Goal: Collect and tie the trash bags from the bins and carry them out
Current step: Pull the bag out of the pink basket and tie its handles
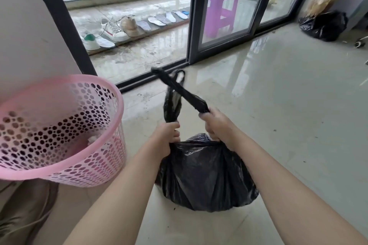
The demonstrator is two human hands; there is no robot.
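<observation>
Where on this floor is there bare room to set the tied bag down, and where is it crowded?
Free: the wide tiled floor right of the black trash bag, between the sliding door and the second black bag in the far corner. Crowded: left, where the pink basket stands close beside the left hand and the wall.

The scene is viewed from head height, forward and steeply downward, close over the floor (278, 105), toward a glass sliding door (225, 12).
</observation>
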